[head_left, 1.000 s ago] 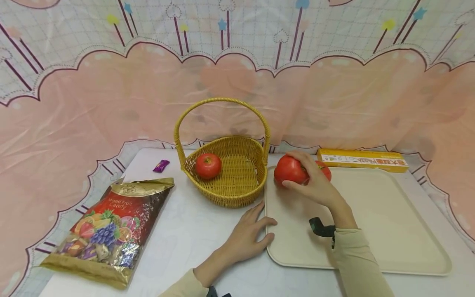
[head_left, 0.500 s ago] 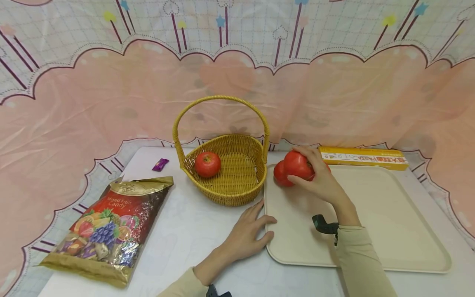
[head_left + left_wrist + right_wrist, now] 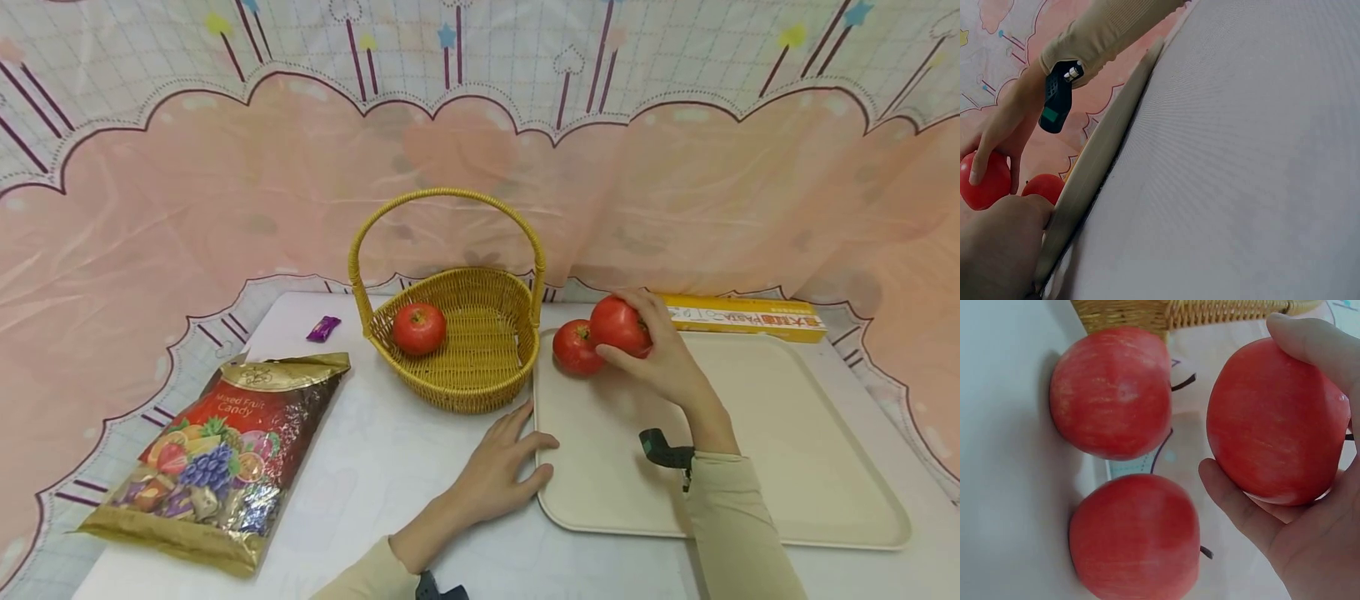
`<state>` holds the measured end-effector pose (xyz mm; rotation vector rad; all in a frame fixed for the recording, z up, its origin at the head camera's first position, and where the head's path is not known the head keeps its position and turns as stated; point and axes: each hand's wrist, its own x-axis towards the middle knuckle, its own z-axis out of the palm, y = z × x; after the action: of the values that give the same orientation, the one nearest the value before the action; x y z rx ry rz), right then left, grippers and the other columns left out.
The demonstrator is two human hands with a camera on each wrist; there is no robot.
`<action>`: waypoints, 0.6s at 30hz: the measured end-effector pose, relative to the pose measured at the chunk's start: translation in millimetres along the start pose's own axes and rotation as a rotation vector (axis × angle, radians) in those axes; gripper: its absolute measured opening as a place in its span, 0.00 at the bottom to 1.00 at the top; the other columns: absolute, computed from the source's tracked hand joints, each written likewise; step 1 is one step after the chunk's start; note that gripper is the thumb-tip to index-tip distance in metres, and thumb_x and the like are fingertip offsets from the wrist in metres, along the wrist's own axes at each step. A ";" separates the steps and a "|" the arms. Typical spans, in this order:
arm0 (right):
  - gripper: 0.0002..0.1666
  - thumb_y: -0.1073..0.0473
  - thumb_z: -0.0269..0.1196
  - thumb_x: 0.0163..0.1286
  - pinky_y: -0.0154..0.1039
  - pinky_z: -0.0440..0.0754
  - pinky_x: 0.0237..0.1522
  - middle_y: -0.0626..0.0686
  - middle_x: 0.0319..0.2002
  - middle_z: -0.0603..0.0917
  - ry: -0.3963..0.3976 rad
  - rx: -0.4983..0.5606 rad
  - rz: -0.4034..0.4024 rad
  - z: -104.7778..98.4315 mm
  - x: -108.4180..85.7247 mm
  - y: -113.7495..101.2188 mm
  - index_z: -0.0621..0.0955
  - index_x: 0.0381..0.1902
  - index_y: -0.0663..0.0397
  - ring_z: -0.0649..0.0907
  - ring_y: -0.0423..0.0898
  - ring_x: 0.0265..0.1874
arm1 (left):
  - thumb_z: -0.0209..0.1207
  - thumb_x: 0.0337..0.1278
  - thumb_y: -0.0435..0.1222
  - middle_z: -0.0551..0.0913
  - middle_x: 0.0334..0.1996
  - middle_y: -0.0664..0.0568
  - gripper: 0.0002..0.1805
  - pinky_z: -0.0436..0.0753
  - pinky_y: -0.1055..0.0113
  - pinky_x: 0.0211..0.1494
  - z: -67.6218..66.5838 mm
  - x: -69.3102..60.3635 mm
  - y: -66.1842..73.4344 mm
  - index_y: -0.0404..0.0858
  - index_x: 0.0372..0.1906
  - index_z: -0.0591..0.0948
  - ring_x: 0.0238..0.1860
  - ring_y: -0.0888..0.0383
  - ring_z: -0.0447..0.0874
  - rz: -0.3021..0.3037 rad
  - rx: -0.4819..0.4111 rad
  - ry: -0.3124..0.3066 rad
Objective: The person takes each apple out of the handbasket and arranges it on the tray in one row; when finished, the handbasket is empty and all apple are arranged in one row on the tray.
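Note:
My right hand (image 3: 663,358) grips a red apple (image 3: 620,325) above the back left of the beige tray (image 3: 750,450). Thumb and fingers wrap round its sides in the right wrist view, where the held apple (image 3: 1275,422) is apart from two others. Of those two on the tray, one apple (image 3: 577,347) shows in the head view; the other apple (image 3: 1135,537) is hidden there behind my hand. My left hand (image 3: 498,471) rests at the tray's left edge, fingers spread, some over the rim. Another apple (image 3: 419,328) lies in the left side of the wicker basket (image 3: 480,392).
The basket's tall handle (image 3: 446,192) arches over it, just left of the tray. A yellow pasta box (image 3: 750,317) lies behind the tray. At the left are a mixed fruit candy bag (image 3: 225,458) and a small purple-wrapped candy (image 3: 323,328). A patterned cloth (image 3: 300,208) hangs behind.
My right hand has moved to the right with the apple, uncovering the apple at the tray's left corner and covering the one to its right. My left hand has stayed in place.

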<state>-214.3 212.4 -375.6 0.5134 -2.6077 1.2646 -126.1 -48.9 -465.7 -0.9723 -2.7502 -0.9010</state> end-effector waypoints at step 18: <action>0.46 0.46 0.70 0.54 0.67 0.69 0.59 0.49 0.68 0.61 0.050 0.028 0.146 -11.1 -2.4 5.8 0.60 0.68 0.24 0.64 0.55 0.65 | 0.55 0.60 0.46 0.57 0.72 0.41 0.14 0.57 0.49 0.74 -1.4 -0.6 0.5 0.53 0.51 0.78 0.74 0.46 0.52 -0.006 -0.013 -0.012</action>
<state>-214.1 224.9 -373.7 0.2971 -2.6303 1.3409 -125.4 -49.7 -464.5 -0.9756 -2.7614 -0.9177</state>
